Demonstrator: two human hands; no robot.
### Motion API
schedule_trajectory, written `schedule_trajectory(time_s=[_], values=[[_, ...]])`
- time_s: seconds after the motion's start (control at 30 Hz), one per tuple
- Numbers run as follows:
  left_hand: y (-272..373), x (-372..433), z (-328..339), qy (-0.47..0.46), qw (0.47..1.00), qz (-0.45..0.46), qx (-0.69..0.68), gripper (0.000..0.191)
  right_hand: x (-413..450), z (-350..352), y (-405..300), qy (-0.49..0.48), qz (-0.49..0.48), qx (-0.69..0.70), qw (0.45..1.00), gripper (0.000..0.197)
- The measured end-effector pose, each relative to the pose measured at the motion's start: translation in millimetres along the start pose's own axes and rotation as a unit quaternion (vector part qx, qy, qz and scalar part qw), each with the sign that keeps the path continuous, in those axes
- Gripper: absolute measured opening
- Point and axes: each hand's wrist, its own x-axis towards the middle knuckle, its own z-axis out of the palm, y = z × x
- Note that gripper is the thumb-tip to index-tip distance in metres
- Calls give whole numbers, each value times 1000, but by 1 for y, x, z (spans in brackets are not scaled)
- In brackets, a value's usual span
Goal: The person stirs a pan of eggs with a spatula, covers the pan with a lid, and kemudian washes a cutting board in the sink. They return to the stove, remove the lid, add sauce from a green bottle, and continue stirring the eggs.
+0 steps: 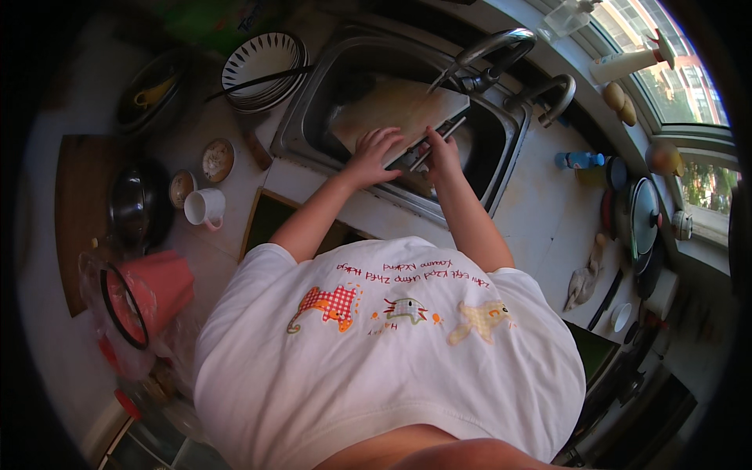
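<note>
A pale, stained board lies slanted in the stainless-steel sink under the curved faucet. Water seems to run from the spout onto it. My left hand rests with fingers spread on the board's near edge, its thumb pointing at my right hand. At that same edge, my right hand is closed around a slim metal bar or handle by the board's right part. What this bar belongs to cannot be told. The sink's bottom under the board is mostly hidden.
Stacked patterned plates with a dark stick across them stand left of the sink. Two small bowls, a white mug and a red bin are farther left. A blue-capped bottle and a lidded pan sit at the right.
</note>
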Motion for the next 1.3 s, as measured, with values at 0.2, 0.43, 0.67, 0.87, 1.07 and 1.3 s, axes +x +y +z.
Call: schedule_trajectory(time_s=[0.2, 0.43, 0.67, 0.87, 1.07, 1.3], values=[[-5, 17, -15, 114, 992, -11, -56, 44, 8, 33, -26, -74, -49, -68, 994, 29], [12, 37, 4, 133, 990, -24, -41, 43, 38, 27, -40, -110, -87, -114, 984, 17], [-4, 43, 38, 92, 992, -22, -78, 47, 67, 21, -46, -85, -102, -184, 974, 21], [-29, 46, 46, 152, 973, -41, -170, 34, 71, 45, -68, -75, -120, -239, 961, 20], [-32, 45, 43, 145, 974, -67, -163, 30, 79, 37, -74, -100, -142, -290, 941, 20], [-30, 37, 46, 85, 977, -93, -171, 29, 36, 4, -28, -89, -115, -203, 968, 28]])
